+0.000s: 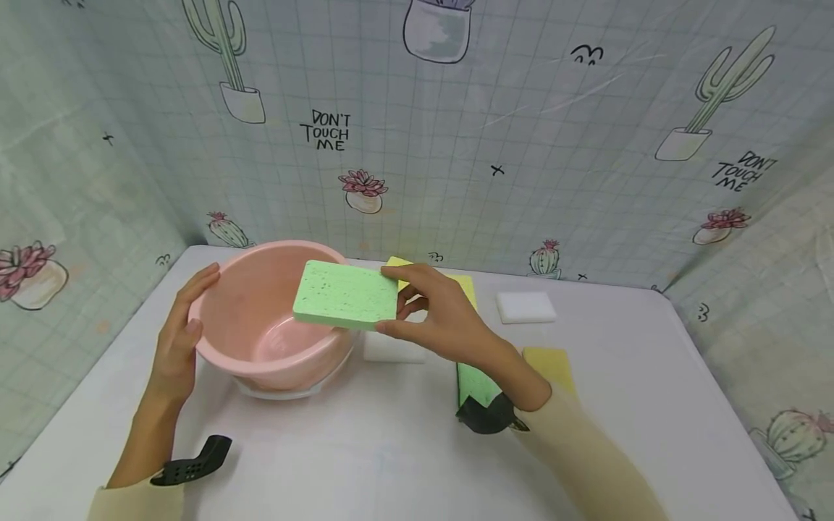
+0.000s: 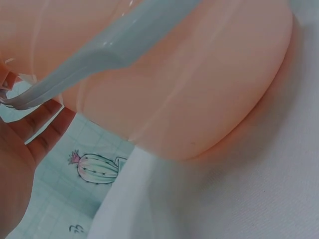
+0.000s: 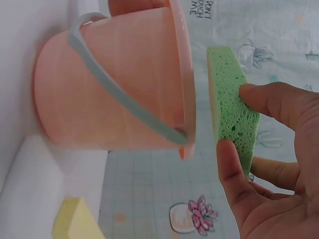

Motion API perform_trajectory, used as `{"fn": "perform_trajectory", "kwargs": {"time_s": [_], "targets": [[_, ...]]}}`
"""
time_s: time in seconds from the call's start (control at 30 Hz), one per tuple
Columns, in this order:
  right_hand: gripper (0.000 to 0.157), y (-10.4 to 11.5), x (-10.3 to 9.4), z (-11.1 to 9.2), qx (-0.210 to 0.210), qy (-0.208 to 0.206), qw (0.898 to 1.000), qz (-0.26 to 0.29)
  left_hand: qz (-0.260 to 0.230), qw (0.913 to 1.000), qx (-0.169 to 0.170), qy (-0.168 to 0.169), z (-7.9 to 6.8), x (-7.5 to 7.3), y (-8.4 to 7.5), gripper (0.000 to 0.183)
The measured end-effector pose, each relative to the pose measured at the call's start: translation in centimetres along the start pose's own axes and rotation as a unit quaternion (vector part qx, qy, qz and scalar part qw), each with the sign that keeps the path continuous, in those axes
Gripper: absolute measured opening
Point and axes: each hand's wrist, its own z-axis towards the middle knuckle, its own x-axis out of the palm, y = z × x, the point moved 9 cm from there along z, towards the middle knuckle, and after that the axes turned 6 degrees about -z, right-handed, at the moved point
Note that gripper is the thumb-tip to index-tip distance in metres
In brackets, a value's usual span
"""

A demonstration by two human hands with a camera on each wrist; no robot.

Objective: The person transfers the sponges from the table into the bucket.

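Observation:
My right hand (image 1: 449, 311) pinches a pale green sponge (image 1: 345, 295) by its right end, thumb on one side and fingers on the other. The sponge is held in the air over the right part of a pink bucket's (image 1: 237, 311) opening. In the right wrist view the sponge (image 3: 227, 94) stays apart from the rim. My left hand (image 1: 176, 344) rests against the bucket's left side, its fingertips at the rim. Straight fingers (image 2: 50, 134) touch the outer wall in the left wrist view, beside the grey handle (image 2: 119, 47), which hangs down.
Behind my right hand and forearm lie a yellow sponge (image 1: 465, 286), a white block (image 1: 394, 349), a green sponge (image 1: 476, 383) and another yellow sponge (image 1: 550, 365). A second white block (image 1: 526, 307) lies farther right. A patterned cloth (image 1: 417, 145) walls the white table (image 1: 391, 456).

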Motion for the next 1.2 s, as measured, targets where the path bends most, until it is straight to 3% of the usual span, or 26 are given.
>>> {"fn": "perform_trajectory", "kwargs": {"time_s": [0.23, 0.43, 0.73, 1.03, 1.2], "targets": [[0.064, 1.1, 2.2, 2.3, -0.001, 0.022, 1.000, -0.002, 0.012, 0.9999, 0.008, 0.006, 0.0, -0.1, 0.4, 0.055], [0.065, 1.9, 4.3, 4.3, 0.001, 0.064, 0.998, -0.024, 0.036, 0.9992, 0.013, 0.007, -0.1, -0.2, 0.4, 0.054], [0.063, 3.2, 7.9, 6.2, -0.027, 0.141, 0.986, -0.086, 0.042, 0.9989, 0.018, 0.009, -0.2, 0.1, 0.2, 0.053], [0.044, 3.7, 9.8, 7.6, -0.041, 0.184, 0.972, -0.139, 0.037, 0.9991, 0.021, 0.004, -0.2, -0.1, -0.1, 0.053], [0.048, 4.0, 10.3, 7.9, -0.050, 0.191, 0.971, -0.137, 0.034, 0.9992, 0.021, 0.003, -0.2, 0.1, -0.6, 0.053]]}}
